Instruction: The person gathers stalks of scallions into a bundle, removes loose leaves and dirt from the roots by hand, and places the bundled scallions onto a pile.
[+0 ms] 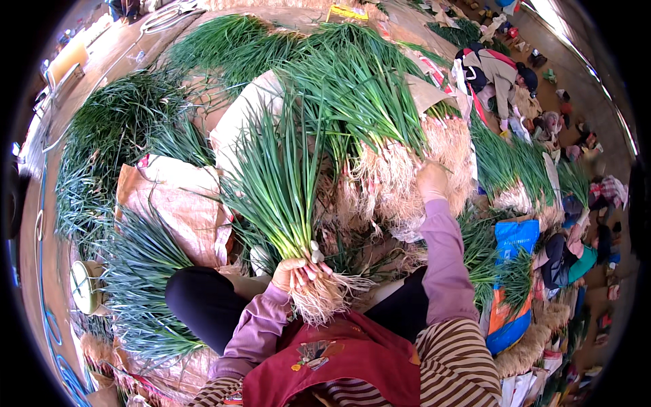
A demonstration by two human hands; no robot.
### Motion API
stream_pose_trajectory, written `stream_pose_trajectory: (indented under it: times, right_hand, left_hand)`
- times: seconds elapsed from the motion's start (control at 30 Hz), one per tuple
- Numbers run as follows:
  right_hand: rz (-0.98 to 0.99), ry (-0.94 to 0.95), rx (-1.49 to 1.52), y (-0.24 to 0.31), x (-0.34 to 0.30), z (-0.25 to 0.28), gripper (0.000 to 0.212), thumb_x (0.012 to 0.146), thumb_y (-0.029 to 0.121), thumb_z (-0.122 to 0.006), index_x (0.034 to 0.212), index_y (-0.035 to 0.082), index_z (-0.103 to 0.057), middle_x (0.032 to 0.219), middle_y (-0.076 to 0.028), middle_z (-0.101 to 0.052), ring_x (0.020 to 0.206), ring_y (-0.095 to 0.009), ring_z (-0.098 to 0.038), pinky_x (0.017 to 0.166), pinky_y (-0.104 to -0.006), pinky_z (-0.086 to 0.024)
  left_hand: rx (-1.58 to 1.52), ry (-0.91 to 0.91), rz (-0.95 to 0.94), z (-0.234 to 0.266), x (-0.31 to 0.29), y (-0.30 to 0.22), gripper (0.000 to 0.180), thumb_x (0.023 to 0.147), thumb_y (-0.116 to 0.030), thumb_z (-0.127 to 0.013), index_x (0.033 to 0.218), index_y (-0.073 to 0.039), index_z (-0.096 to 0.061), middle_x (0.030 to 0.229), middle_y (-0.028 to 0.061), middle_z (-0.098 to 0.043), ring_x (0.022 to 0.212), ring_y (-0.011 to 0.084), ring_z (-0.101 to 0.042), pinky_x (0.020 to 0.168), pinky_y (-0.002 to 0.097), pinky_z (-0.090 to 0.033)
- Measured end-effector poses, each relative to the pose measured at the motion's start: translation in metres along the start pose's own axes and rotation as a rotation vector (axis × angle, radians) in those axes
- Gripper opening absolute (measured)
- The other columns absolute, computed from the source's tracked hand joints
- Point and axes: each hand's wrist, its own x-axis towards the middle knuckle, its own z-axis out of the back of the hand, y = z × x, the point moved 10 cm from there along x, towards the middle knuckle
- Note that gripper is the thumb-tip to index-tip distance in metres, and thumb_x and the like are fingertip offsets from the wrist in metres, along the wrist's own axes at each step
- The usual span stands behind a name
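Observation:
A bunch of green onions (281,203) stands in front of me, leaves up and pale stringy roots hanging down. My left hand (290,273) is closed round its lower stalks, just above the roots. Small greyish pieces show by the fingertips; I cannot tell what they are. My right arm stretches forward to a large heap of green onions (366,95). There my right hand (432,180) lies with curled fingers at the edge of the root mass (390,178). What its fingertips grip, if anything, is hidden.
Loose green onions (122,129) lie to the left, beside a tan sack (178,200). A pale round container (86,287) stands at far left, near a blue hose (49,319). At right lies a blue and orange bag (512,285). Several people work beyond, one bent over (498,78).

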Motion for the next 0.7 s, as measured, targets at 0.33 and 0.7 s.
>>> stream_pose_trajectory:
  times: [0.33, 0.7]
  right_hand:
    - [0.37, 0.327, 0.873, 0.185, -0.199, 0.057, 0.021, 0.079, 0.023, -0.068, 0.072, 0.008, -0.056, 0.068, -0.009, -0.055, 0.063, -0.026, -0.056, 0.058, -0.0374, -0.045]
    - [-0.245, 0.81, 1.587, 0.224, -0.215, -0.036, 0.017, 0.09, 0.011, -0.055, 0.083, -0.003, -0.06, 0.072, -0.006, -0.061, 0.052, -0.01, -0.048, 0.047, -0.0212, -0.039]
  left_hand:
    - [0.296, -0.161, -0.156, 0.011, -0.003, -0.01, 0.063, 0.078, -0.023, -0.061, 0.133, -0.003, -0.038, 0.104, 0.0243, -0.06, 0.084, 0.0284, -0.065, 0.068, 0.0341, -0.055]
    - [0.226, -0.282, -0.14, -0.011, -0.011, -0.01, 0.035, 0.08, -0.021, -0.058, 0.102, 0.006, -0.061, 0.069, 0.0111, -0.066, 0.048, 0.0116, -0.059, 0.042, 0.0174, -0.046]
